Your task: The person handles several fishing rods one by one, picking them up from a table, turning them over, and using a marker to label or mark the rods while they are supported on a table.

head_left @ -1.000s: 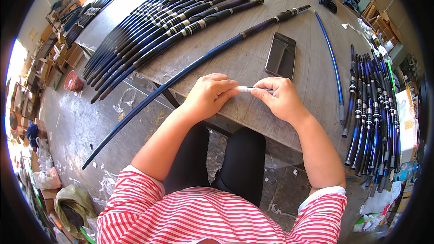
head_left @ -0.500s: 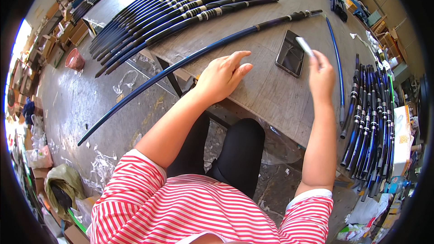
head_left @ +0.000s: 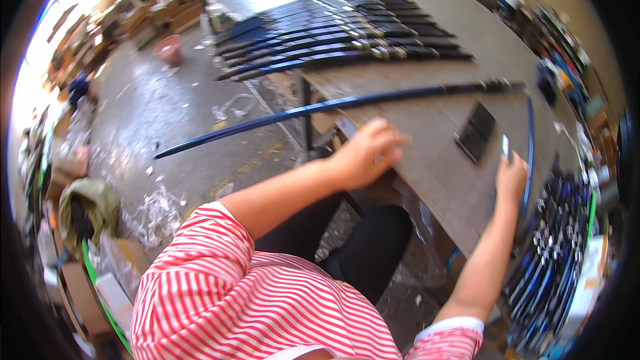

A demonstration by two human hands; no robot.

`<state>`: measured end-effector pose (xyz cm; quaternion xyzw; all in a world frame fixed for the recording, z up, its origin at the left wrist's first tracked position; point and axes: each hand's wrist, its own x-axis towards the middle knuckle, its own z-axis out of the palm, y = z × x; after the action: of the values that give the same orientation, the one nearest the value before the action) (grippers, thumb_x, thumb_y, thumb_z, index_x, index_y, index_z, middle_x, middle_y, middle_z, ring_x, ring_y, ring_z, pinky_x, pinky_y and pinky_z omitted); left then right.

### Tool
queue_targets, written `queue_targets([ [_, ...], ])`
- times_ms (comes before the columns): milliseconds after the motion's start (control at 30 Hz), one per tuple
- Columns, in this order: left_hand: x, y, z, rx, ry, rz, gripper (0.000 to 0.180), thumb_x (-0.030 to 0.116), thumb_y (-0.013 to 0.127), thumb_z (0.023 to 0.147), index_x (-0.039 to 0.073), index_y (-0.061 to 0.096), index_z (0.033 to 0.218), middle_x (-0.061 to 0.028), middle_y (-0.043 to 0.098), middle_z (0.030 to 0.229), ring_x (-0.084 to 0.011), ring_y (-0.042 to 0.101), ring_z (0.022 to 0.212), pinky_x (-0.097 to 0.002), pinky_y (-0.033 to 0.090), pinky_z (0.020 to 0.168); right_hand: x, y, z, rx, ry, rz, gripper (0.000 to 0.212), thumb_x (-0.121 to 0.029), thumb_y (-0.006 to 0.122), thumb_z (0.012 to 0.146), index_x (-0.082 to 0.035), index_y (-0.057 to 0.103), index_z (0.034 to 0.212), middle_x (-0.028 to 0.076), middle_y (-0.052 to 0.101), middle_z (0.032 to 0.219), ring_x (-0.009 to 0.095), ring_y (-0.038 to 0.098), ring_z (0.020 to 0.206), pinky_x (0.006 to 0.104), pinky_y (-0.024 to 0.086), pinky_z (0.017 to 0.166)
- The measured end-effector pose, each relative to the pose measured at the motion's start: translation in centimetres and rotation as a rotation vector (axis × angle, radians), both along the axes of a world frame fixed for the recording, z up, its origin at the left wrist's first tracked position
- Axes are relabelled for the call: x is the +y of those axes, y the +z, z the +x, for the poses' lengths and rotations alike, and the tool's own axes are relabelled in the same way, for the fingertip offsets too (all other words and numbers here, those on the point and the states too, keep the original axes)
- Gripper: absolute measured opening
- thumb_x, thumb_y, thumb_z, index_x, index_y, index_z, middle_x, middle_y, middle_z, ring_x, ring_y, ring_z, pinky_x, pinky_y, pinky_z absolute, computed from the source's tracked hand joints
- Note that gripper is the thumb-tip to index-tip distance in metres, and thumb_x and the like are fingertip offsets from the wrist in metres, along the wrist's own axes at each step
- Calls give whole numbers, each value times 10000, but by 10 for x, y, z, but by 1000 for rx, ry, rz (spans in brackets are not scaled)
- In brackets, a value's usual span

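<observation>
Ok, L hand (head_left: 370, 153) loose, fingers parted, nr table edge (head_left: 430, 193); R hand (head_left: 512, 179), arm outstretched, gripping wht stick (head_left: 505, 147).

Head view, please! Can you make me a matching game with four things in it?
1. phone
2. bucket
3. right hand
4. long blue rod

A. holds a whitish stick
B. sticks out past the edge of the table
C. dark and rectangular
D. pinkish, on the floor

Right pairs: 1-C, 2-D, 3-A, 4-B
</observation>
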<state>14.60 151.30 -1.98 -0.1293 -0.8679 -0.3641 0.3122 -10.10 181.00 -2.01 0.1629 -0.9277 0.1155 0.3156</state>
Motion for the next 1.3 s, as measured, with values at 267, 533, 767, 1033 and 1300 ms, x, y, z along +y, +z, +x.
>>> queue_targets([
  [267,-100,24,188,232,707,-530,132,87,602,738,75,610,869,-81,554,869,-258,535,878,-385,389,772,-35,28,42,58,122,-141,262,-208,598,790,-28,614,979,137,562,988,291,537,928,375,427,811],
  [533,-191,18,278,-581,780,485,328,290,476,897,2,632,905,-30,540,627,-106,510,563,-258,391,513,-58,31,54,113,213,-264,192,-139,605,768,-25,618,922,123,583,928,285,561,876,351,450,778],
  [767,-189,46,283,-727,571,93,212,199,546,837,-4,605,849,-55,399,526,-90,370,488,-257,327,447,-120,48,87,-247,435,-519,319,-177,610,796,4,546,1051,119,614,854,187,597,724,311,479,649],
  [1033,-113,75,291,-675,580,72,123,104,583,763,-19,574,778,-149,468,560,-225,468,475,-311,379,474,-198,28,26,-1117,187,-1820,241,-250,489,888,-13,449,908,136,514,801,243,552,684,351,502,624],
  [1300,-95,6,300,-462,496,-15,214,29,569,691,25,575,905,-133,533,712,-296,525,626,-373,407,553,-194,69,50,-948,462,-2226,253,-319,347,934,-101,422,831,-2,361,571,106,330,437,242,305,419],
])
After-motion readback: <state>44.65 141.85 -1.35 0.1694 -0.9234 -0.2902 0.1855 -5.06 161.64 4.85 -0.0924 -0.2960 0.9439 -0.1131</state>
